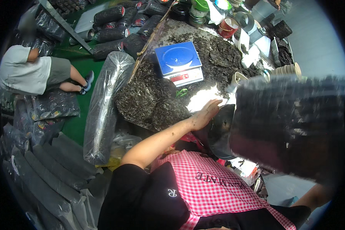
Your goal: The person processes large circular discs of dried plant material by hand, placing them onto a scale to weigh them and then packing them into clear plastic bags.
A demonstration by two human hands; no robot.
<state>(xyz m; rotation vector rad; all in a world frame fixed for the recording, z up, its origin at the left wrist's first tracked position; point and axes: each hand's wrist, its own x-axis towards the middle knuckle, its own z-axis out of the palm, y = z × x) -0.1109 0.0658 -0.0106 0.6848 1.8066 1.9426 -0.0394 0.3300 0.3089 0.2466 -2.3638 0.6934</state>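
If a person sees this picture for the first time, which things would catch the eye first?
Probably the big, blurred dark bag that fills the right side, and the left hand resting on the rim of a dark bowl beside it. Next comes the blue scale at top centre, standing among dark pressed leaf cakes.

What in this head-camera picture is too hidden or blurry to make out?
- Right hand: hidden in the head view behind the big dark blurred mass at right; its grip cannot be told.
- That mass itself: motion blur hides what it is.
- Left hand: rests at the dark bowl; the bowl's contents are in shadow.
- Scale: red display too small to read.
- Seated person: head cut off by bags.
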